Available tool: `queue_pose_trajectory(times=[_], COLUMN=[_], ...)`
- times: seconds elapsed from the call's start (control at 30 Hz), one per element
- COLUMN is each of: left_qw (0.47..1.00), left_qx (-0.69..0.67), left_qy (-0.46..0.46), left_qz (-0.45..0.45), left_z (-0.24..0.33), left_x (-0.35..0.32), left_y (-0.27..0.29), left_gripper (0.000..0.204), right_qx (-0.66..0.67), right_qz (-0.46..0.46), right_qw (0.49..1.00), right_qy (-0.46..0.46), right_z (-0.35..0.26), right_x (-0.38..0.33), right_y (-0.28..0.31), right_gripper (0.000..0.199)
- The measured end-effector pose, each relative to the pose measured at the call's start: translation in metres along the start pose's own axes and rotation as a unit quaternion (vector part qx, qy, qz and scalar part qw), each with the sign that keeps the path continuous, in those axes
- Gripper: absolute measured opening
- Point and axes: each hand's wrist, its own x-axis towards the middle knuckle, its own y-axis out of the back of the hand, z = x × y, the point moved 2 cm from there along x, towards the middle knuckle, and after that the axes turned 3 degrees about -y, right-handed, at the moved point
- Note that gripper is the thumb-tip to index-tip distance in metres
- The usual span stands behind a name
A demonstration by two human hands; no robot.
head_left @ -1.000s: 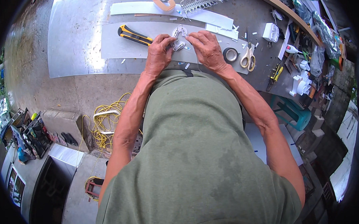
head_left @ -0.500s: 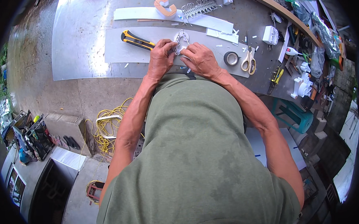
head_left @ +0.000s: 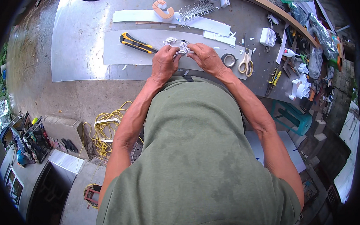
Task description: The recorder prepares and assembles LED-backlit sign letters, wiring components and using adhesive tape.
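Between my hands, over the pale sheet (head_left: 117, 55), is a small white curved piece with thin wires (head_left: 183, 48). Its exact kind does not show. My left hand (head_left: 164, 61) pinches its left side with thumb and forefinger. Opposite, my right hand (head_left: 207, 58) pinches its right side, fingers curled. A yellow and black utility knife (head_left: 137, 43) lies just left of my left hand. Close to my right hand are a roll of dark tape (head_left: 228, 60) and scissors with cream handles (head_left: 246, 64).
Beyond my hands lie white strips (head_left: 143, 16), an orange-faced C-shaped letter (head_left: 163, 11) and a row of wired modules (head_left: 197, 10). Pliers with yellow handles (head_left: 274, 81) and white letter pieces (head_left: 299, 87) are at the right. A green stool (head_left: 292, 117) stands below; yellow cable (head_left: 102, 130) lies left.
The white piece has been turned; its curved loop no longer points away from me and it now lies more sideways between my fingers. My right hand has shifted slightly right.
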Motion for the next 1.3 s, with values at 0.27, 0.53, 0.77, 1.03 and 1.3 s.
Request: queue_pose_trajectory(times=[0.27,0.53,0.77,1.03,1.3], left_qw=[0.993,0.994,0.996,0.997,0.997], left_qx=[0.1,0.088,0.072,0.055,0.047], left_qy=[-0.061,-0.063,-0.058,-0.058,-0.054], left_qz=[-0.006,-0.008,-0.009,-0.008,-0.019], left_z=[0.001,0.001,-0.001,-0.005,-0.002], left_x=[0.007,0.01,0.01,0.011,0.013], left_y=[-0.001,0.0,-0.001,-0.001,0.001], left_gripper=[0.018,0.016,0.015,0.016,0.014], right_qx=[-0.09,-0.126,0.386,0.167,-0.08], right_qz=[0.018,0.027,-0.006,0.003,0.036], right_qw=[0.995,0.992,0.779,0.954,0.994], right_qy=[0.044,0.006,-0.493,-0.25,0.067], right_z=[-0.005,-0.007,0.003,0.007,0.002], right_x=[-0.004,-0.002,0.008,-0.005,0.001], right_y=[0.0,-0.009,-0.025,-0.004,0.002], right_gripper=[0.02,0.017,0.021,0.015,0.02])
